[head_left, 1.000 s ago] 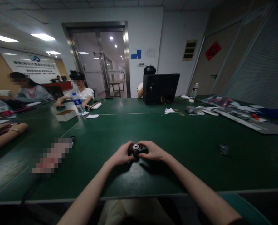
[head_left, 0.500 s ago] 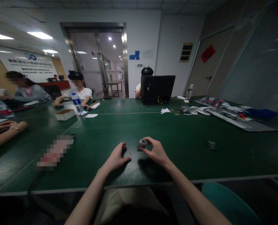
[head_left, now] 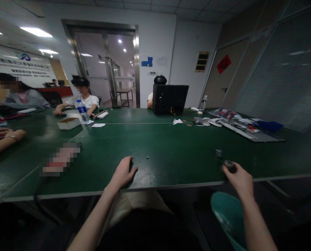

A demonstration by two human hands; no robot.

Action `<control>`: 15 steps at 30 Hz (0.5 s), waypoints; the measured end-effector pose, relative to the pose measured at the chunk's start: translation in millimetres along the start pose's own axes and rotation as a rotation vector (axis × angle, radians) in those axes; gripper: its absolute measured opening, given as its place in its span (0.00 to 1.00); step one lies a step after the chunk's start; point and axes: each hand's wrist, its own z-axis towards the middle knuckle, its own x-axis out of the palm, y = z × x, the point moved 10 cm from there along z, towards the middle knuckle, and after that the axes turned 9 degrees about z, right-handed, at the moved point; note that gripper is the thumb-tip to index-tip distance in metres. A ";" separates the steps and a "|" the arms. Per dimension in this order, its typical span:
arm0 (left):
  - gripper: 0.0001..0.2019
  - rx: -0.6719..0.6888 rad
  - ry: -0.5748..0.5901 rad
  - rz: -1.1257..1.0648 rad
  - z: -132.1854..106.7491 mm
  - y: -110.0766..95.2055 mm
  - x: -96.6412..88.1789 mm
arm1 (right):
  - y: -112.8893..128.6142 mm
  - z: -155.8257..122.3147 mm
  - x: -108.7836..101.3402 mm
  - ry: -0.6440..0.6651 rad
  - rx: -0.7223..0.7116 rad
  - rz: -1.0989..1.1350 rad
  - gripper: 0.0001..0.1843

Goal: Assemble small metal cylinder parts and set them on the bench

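My right hand (head_left: 241, 179) is out at the right, near the table's front edge, with thumb and fingers closed around a small metal cylinder (head_left: 228, 165) that has a round, ridged end facing up. A similar small grey cylinder (head_left: 218, 152) stands on the table just beyond it. Resting on the tabletop with fingers apart, my left hand (head_left: 122, 172) holds nothing. A tiny shiny piece (head_left: 147, 157), too small to name, lies on the table to the right of my left hand.
The green table (head_left: 165, 139) carries a black case (head_left: 170, 100), a board with loose parts (head_left: 252, 130), a water bottle (head_left: 82, 112) and an open box (head_left: 69, 123). Another person's hands (head_left: 12, 136) rest at the left. A teal bin (head_left: 227, 216) stands below the front edge.
My right hand has carried the metal cylinder from the table's middle to the right, near the other cylinder. The tiny piece now shows where it was. The view has shifted somewhat.
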 end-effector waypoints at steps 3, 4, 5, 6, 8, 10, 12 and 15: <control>0.18 0.019 -0.005 0.038 -2.4 -4.0 -1.1 | -14.2 -2.1 2.7 0.016 -0.008 -0.006 0.31; 0.17 0.029 -0.009 0.048 -3.1 -5.5 -1.5 | -16.2 -2.4 3.1 0.015 -0.013 0.003 0.31; 0.17 0.037 -0.018 0.062 -3.7 -6.6 -2.1 | -17.6 -2.5 3.0 0.009 -0.019 0.016 0.31; 0.16 0.038 -0.023 0.080 -4.1 -6.8 -2.0 | -18.9 -2.5 2.7 0.000 -0.024 0.034 0.31; 0.15 0.038 -0.033 0.111 -4.5 -6.4 -1.5 | -21.2 -2.4 1.9 -0.019 -0.033 0.075 0.31; 0.14 0.047 -0.040 0.130 -5.0 -6.7 -0.8 | -23.2 -2.3 1.6 -0.036 -0.043 0.102 0.30; 0.13 0.057 -0.048 0.147 -5.8 -7.7 -1.3 | -24.2 -2.5 2.1 -0.052 -0.052 0.105 0.30; 0.11 0.065 -0.049 0.162 -7.4 -10.2 -3.1 | -24.7 -3.6 2.7 -0.083 -0.048 0.110 0.29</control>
